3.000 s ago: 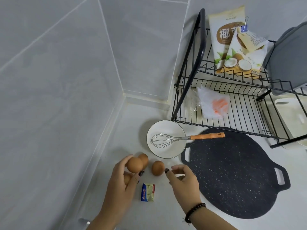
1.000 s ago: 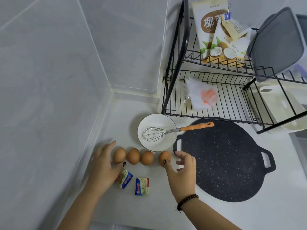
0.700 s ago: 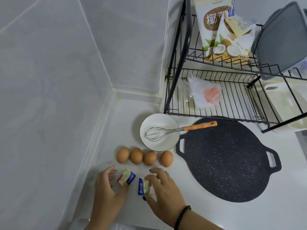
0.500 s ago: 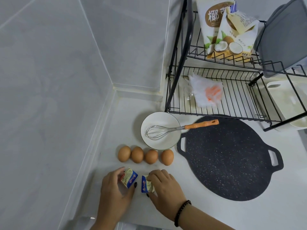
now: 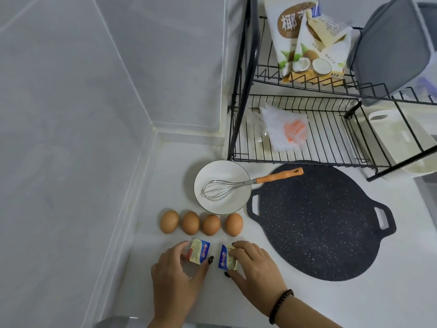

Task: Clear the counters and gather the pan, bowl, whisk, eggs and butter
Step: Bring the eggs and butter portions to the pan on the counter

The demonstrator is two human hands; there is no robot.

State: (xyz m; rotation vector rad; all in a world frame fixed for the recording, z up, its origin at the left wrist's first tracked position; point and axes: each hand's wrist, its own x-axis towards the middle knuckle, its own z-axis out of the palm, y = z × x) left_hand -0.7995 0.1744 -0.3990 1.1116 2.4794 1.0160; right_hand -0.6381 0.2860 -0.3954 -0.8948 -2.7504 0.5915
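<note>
Butter pats (image 5: 199,251) partly hidden by gripping fingers (image 5: 234,250).

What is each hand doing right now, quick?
Left hand: pinching the left butter packet between thumb and fingers.
Right hand: fingers curled on the right butter packet.

Your white counter (image 5: 354,301) has four brown eggs (image 5: 201,223) lined up mid-frame, with two butter packets (image 5: 212,255) right at their 6 o'clock. The white bowl (image 5: 222,187) sits at the eggs' 1 o'clock, its rim over the edge of the speckled black pan (image 5: 319,223) at 3, and the black wire rack (image 5: 307,133) stands at 12 from the pan.
</note>
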